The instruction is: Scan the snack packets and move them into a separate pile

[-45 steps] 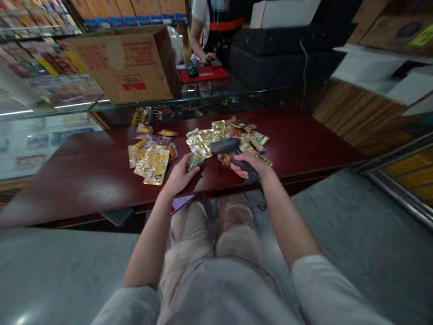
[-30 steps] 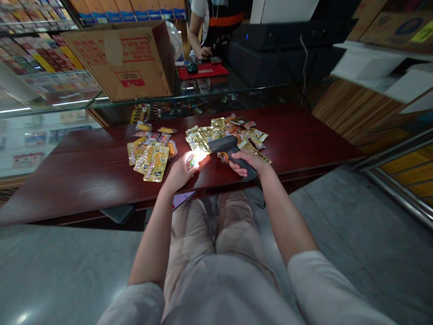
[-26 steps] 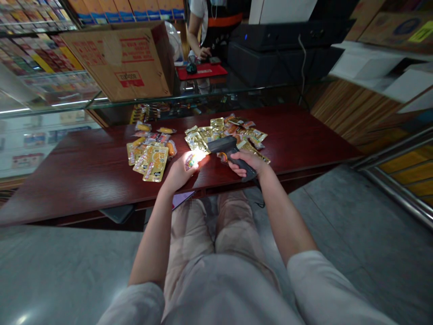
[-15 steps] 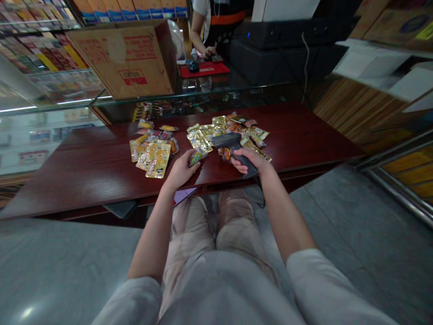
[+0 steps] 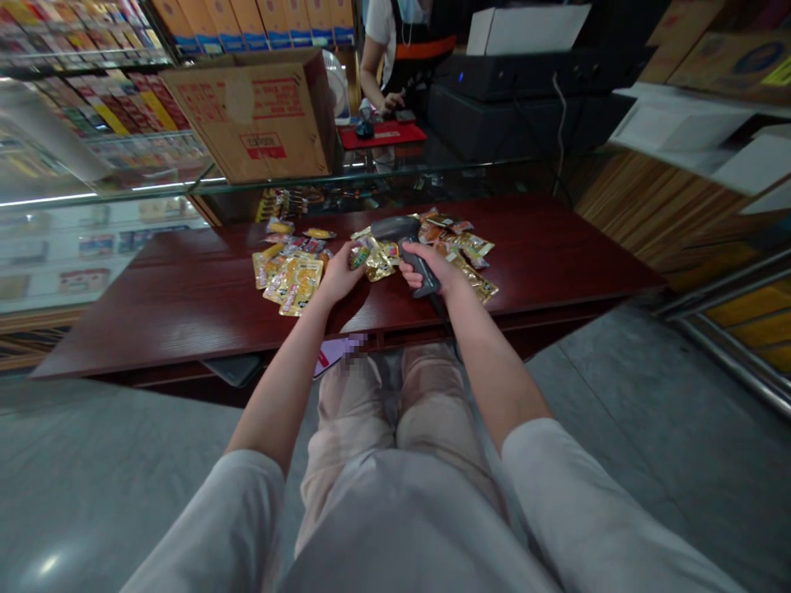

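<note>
My right hand (image 5: 429, 268) is wrapped round the grip of a dark barcode scanner (image 5: 399, 231), whose head points left above the gold packets. Pinched in my left hand (image 5: 341, 276) is a small snack packet (image 5: 358, 257) with green print, just left of the scanner. Shiny gold snack packets (image 5: 380, 262) lie under and beside the scanner head. By my left wrist is a pile of flat gold packets (image 5: 301, 284), with small wrapped snacks (image 5: 279, 227) behind it. More mixed packets (image 5: 470, 243) lie to the right of my right hand.
A dark red wooden table (image 5: 185, 288) spans the front. Behind it, a large cardboard box (image 5: 272, 123) sits on a glass counter (image 5: 457, 169). A person's hand (image 5: 393, 101) is near a red mat (image 5: 383, 135). A phone (image 5: 334, 352) lies over my lap.
My left hand has lifted the small packet upward, away from the table's front edge. The scanner in my right hand has moved left and farther back, closer to that packet.
</note>
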Demonstrator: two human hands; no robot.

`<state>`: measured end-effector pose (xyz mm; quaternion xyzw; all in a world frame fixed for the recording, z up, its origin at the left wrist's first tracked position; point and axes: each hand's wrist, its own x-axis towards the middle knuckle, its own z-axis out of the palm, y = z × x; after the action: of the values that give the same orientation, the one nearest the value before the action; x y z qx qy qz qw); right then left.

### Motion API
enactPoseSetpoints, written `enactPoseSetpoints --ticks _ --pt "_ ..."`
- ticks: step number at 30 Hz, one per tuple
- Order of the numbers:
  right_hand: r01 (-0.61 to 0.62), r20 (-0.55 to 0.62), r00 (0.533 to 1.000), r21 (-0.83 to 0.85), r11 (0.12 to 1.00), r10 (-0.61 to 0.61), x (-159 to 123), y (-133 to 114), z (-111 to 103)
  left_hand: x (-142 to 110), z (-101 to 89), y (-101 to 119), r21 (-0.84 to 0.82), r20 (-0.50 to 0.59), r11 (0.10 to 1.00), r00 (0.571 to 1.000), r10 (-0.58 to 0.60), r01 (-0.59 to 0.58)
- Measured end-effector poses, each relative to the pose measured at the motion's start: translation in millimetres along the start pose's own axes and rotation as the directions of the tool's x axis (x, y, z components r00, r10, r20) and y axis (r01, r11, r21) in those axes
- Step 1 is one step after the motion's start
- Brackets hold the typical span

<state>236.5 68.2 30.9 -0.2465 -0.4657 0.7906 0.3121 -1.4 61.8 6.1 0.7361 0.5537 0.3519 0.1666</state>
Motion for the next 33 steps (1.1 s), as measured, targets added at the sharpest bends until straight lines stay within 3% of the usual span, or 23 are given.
enactPoseSetpoints --ticks 4,10,23,33 --pt "0.004 -0.051 0.999 -0.079 0.997 -0.008 0 4 7 -6 3.4 -3 -0.014 0.039 1.0 0.999 -0.011 0.012" --pt "-0.002 -0.149 0.989 -0.153 0.988 -0.021 -8 10 0 -8 0.9 -4 0.014 -0.009 0.998 0.998 -0.063 0.063" --pt "-0.056 -0.024 0.998 -0.196 0.979 0.052 -17 9 -11 -10 -5.6 -2 -0.017 0.035 0.997 0.996 -0.077 0.078" --pt "-0.08 -0.046 0.996 -0.241 0.967 0.071 -14 9 -10 -7 3.8 -17 -0.151 0.043 0.986 0.997 -0.066 0.072"
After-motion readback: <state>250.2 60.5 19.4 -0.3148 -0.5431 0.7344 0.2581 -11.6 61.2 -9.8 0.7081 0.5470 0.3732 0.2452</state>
